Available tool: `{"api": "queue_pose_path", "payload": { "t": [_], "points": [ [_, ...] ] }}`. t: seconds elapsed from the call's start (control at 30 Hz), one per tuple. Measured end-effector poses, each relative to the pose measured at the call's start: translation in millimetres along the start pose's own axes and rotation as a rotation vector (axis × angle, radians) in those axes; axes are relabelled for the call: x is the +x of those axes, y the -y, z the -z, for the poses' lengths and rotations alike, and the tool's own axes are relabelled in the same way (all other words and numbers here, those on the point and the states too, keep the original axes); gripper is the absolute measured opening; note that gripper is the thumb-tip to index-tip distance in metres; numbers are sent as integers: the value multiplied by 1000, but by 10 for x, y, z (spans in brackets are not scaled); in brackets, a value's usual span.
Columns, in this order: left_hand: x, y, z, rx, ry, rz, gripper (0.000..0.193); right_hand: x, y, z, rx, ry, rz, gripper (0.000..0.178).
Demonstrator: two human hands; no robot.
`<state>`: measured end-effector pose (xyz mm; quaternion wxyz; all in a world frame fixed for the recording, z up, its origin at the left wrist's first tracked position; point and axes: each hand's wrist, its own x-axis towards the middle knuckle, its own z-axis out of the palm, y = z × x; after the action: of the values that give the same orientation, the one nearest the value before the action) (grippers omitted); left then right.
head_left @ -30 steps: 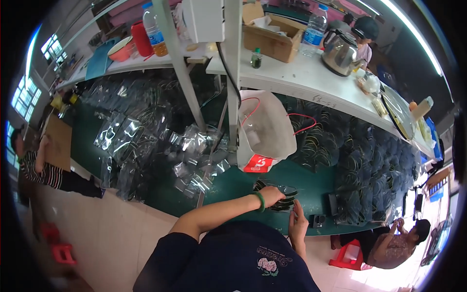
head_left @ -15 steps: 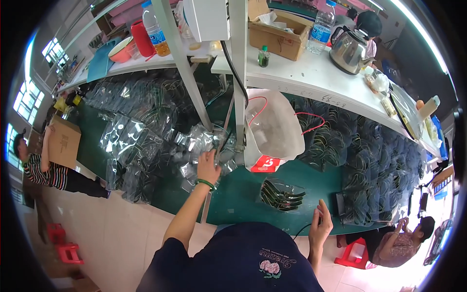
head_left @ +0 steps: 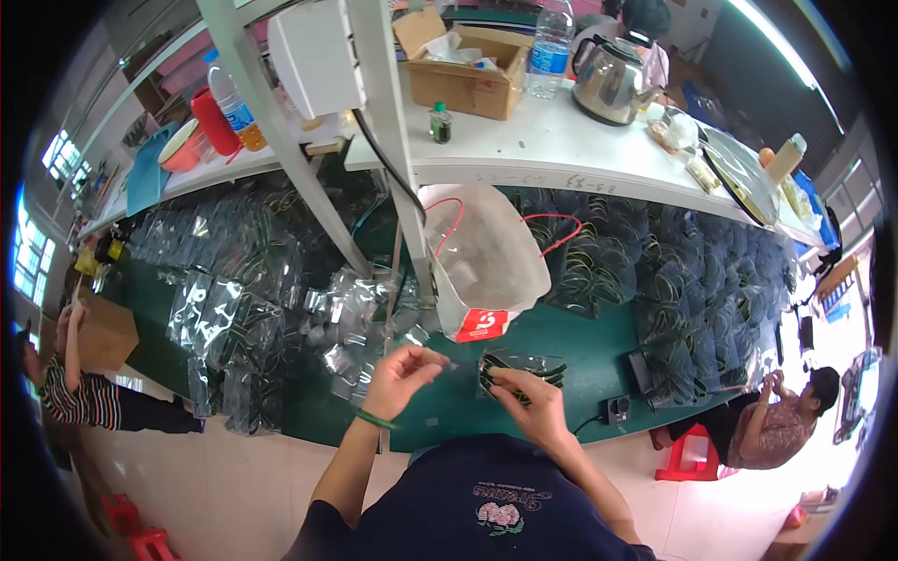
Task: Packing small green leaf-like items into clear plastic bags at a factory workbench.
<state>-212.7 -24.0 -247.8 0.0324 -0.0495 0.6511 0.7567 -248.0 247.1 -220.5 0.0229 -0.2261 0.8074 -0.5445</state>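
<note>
Above the green table my left hand [head_left: 402, 381], a green bangle on its wrist, is closed in a pinch. A small clear piece [head_left: 451, 365] shows at its fingertips, like the pieces in the pile of small clear plastic packets [head_left: 341, 313] beyond it. In front of me lies a clear plastic bag [head_left: 541, 359] holding several dark curved strips with pale edges. My right hand [head_left: 530, 402] is at this bag's near side, thumb and fingers closed on it. Those fingers partly cover the bag.
A white bin with pink handles [head_left: 496, 252] stands behind the bag, beside a metal post [head_left: 398, 159]. Filled clear bags cover the table left [head_left: 243, 327] and right [head_left: 692, 318]. A small black device [head_left: 615, 409] sits by the near edge. Co-workers [head_left: 790, 416] are at both sides.
My left hand has come back from the packet pile with a small clear piece. My right hand has moved left from the table's edge onto the bag of strips. The view has shifted.
</note>
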Motion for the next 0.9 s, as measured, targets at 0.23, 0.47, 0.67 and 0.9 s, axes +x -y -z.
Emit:
{"api": "queue_pose_path", "payload": {
  "t": [0.23, 0.47, 0.67, 0.9],
  "points": [
    [117, -26, -358, -232, 298, 213, 27, -30, -363, 63, 379, 31, -338, 21],
    [490, 93, -742, 597, 303, -320, 10, -41, -908, 300, 202, 165, -366, 22],
    [771, 474, -841, 992, 485, -642, 13, -32, -1444, 222, -145, 266, -182, 15],
    [783, 540, -756, 1030, 509, -613, 12, 128, -1547, 142, -486, 291, 32, 13]
  ]
}}
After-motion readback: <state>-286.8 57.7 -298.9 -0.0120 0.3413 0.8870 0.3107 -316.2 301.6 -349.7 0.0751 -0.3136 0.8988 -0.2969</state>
